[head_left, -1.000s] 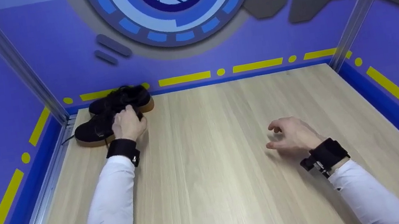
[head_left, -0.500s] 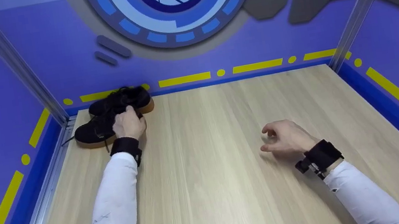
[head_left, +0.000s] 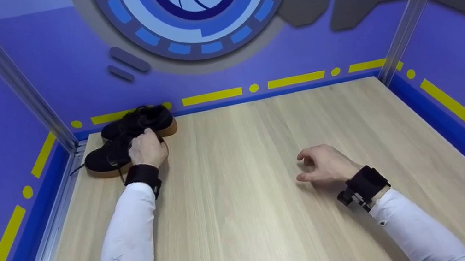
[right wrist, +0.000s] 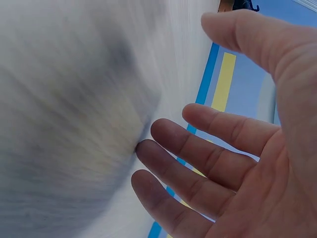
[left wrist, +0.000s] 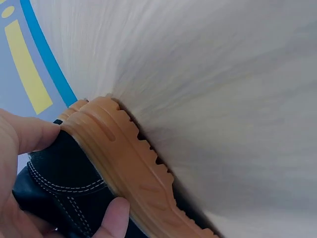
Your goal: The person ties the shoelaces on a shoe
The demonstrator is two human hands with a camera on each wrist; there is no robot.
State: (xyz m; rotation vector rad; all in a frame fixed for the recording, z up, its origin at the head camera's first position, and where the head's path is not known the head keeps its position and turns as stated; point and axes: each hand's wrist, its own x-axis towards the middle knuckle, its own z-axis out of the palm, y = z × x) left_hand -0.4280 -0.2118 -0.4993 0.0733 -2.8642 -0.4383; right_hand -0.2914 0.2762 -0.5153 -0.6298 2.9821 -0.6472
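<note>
Two black lace-up shoes with tan rubber soles stand side by side at the table's far left corner. My left hand [head_left: 147, 148] grips the heel end of the nearer shoe [head_left: 102, 159]. The left wrist view shows the thumb and fingers around the back of that shoe [left wrist: 64, 163], above its ridged sole. Behind it, the farther shoe [head_left: 165, 118] is partly covered by the nearer one. My right hand [head_left: 325, 164] hovers low over the right half of the table, holding nothing. In the right wrist view its fingers [right wrist: 203, 158] are spread and loosely bent.
A light wooden table [head_left: 235, 205] fills the space between the patterned blue back wall [head_left: 224, 76] and the side walls. A metal rail [head_left: 47, 239] runs along the left edge. One loose shoelace [head_left: 77, 169] pokes out over the left edge, beside the shoe's toe.
My right hand has drifted slightly left and a bit nearer to me. The left hand keeps its grip on the nearer shoe, and both shoes stay in place. The head view has shifted slightly.
</note>
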